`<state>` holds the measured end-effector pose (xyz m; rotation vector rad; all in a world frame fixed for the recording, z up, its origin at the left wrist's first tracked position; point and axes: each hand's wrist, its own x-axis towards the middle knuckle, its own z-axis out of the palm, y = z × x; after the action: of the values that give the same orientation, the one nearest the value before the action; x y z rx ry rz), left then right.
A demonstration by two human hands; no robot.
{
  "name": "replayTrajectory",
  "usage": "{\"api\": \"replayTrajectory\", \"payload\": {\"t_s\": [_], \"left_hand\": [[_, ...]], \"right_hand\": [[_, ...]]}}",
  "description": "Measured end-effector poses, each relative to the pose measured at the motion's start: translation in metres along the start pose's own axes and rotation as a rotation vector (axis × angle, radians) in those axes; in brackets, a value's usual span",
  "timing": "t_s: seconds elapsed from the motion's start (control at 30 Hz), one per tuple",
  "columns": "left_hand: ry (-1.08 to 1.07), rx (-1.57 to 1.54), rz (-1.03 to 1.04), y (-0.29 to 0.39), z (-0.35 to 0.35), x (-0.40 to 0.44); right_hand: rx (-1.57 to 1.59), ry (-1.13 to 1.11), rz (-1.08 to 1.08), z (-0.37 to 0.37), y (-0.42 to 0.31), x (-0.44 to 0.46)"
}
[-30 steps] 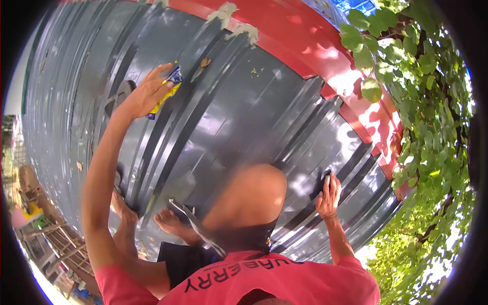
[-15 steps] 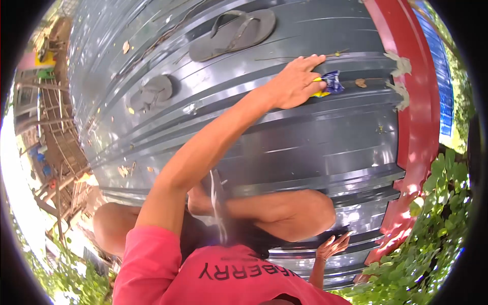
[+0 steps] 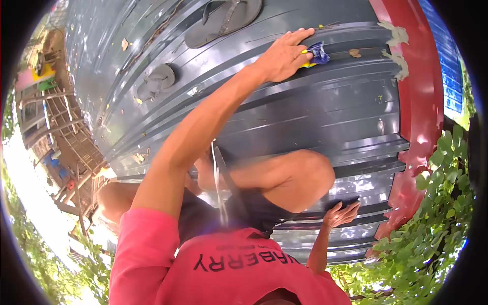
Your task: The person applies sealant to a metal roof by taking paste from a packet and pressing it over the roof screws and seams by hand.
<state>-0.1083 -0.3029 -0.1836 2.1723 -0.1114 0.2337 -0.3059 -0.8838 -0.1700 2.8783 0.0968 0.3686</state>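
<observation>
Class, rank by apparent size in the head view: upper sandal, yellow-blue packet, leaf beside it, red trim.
1. Red trim
2. Upper sandal
3. Yellow-blue packet, partly covered by the left hand
4. Leaf

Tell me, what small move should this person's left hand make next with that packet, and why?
Probably curl the left hand's fingers in around the packet: its thumb seems to lie across the yellow part, while the other fingers stretch over the ribbed metal beside it.

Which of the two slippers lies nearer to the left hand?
The larger-looking slipper, at the picture's top edge, is nearer the left hand; the other slipper lies farther off, lower left.
</observation>
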Motion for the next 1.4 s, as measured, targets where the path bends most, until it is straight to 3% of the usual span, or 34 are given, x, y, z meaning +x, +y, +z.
{"api": "replayTrajectory", "payload": {"t_s": [0.2,0.3,0.33,0.43,0.47,0.5,0.57,0.63,0.7,0.77,0.87,0.93,0.97,1.03,1.1,1.17,1.27,1.33,1.4], "left_hand": [[-0.146,0.125,-0.129,0.015,-0.012,0.009],[-0.227,0.182,-0.324,0.022,-0.016,0.019],[-0.41,0.394,-0.174,0.008,-0.022,0.024],[-0.286,0.279,-0.314,0.018,-0.02,0.022],[-0.152,0.182,-0.382,0.031,-0.02,0.019],[-0.209,0.195,-0.405,0.029,-0.024,0.02],[-0.108,0.195,-0.245,0.014,-0.018,0.014],[-0.116,0.137,-0.375,0.041,-0.031,0.021],[-0.166,0.142,-0.28,0.044,-0.047,0.027],[-0.388,0.179,-0.497,0.065,-0.073,0.041],[-0.22,-0.025,-0.339,0.054,-0.08,0.026],[-0.284,-0.102,-0.424,0.069,-0.093,0.027],[-0.309,-0.142,-0.469,0.077,-0.098,0.028],[-0.298,-0.055,-0.388,0.084,-0.099,0.025],[-0.295,-0.006,-0.296,0.085,-0.096,0.022],[-0.346,0.012,-0.381,0.093,-0.096,0.015],[-0.327,0.0,-0.398,0.101,-0.095,0.003],[-0.298,-0.037,-0.361,0.097,-0.087,-0.009],[-0.311,-0.071,-0.339,0.097,-0.086,-0.014]], "right_hand": [[0.023,-0.019,0.0,-0.013,-0.004,0.004],[0.07,0.002,-0.02,-0.009,0.0,0.004],[0.056,-0.019,-0.023,-0.01,0.0,0.002],[0.048,-0.023,-0.022,-0.018,0.006,0.001],[0.063,0.0,-0.023,-0.017,0.008,0.001],[0.08,0.021,-0.021,-0.011,0.001,0.005],[0.06,-0.021,0.016,-0.011,0.0,0.005],[0.045,-0.017,0.023,-0.013,-0.001,0.005],[0.054,-0.028,0.022,-0.016,-0.004,0.008],[0.031,-0.072,0.034,-0.019,-0.005,0.007],[0.136,-0.138,0.081,-0.019,-0.004,0.005],[0.216,-0.188,0.164,-0.024,-0.006,0.007],[0.281,-0.197,0.315,-0.025,-0.011,0.01],[0.539,-0.052,0.612,-0.037,-0.034,0.041],[0.694,0.101,0.555,-0.021,-0.037,0.064],[0.643,0.183,0.529,-0.037,-0.07,0.11],[0.661,0.102,0.249,-0.109,-0.163,0.196],[0.929,0.063,0.175,-0.112,-0.2,0.212],[1.292,-0.128,0.209,-0.149,-0.251,0.232]]}}
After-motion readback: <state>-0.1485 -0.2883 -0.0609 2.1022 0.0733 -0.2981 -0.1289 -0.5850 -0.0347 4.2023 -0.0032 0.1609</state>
